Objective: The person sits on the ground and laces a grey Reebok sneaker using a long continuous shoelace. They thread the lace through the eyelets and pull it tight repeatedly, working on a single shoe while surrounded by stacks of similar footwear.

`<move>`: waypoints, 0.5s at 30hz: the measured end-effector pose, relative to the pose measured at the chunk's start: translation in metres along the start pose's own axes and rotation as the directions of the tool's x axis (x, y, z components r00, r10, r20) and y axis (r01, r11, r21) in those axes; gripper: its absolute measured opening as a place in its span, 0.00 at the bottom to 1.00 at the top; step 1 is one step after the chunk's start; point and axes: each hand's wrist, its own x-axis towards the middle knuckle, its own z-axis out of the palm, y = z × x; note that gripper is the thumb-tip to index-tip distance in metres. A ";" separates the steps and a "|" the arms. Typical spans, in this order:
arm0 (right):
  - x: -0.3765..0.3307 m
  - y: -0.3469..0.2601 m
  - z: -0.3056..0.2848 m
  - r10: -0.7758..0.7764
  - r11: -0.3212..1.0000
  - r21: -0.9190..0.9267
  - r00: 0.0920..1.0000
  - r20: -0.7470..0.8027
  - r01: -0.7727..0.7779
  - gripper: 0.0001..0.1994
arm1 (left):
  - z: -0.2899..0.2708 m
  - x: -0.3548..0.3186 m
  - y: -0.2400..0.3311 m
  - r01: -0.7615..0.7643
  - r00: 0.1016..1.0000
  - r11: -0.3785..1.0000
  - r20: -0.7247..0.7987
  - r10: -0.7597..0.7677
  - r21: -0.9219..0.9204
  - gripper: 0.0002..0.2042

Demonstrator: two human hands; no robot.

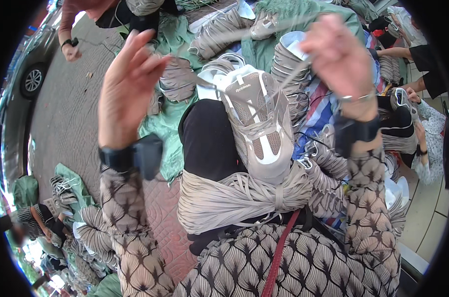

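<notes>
Up close, two bare hands are lifted over the lap, well apart. The left hand [134, 79] has bent fingers with a gap by the thumb, but it is too blurry, so I cannot tell if it pinches anything. The right hand [340, 62] has its fingers bent in and clamped on a pale shoelace [290, 80] that runs up from the shoe. Each wrist wears a black band.

A grey and white shoe [266, 148] sits on the lap, between the two hands and lower down. Its toe points to the near side and its tongue to the far side. Just under the toe is a big bunch of flat, pale laces [219, 200], tied near its right end. A red strap [280, 252] crosses the leafy top [224, 262] at the near side.

More shoes [328, 190] lie in a pile on the right, by a blue striped sheet [313, 126]. Green cloth [167, 161] is on the left. Far left stands a dark car [17, 89].
</notes>
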 end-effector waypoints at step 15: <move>-0.429 -0.262 -0.288 -0.255 0.964 -0.258 0.044 -0.966 -0.071 0.07 | -0.448 -0.265 0.087 -0.052 0.350 0.959 -0.904 -0.244 -0.279 0.16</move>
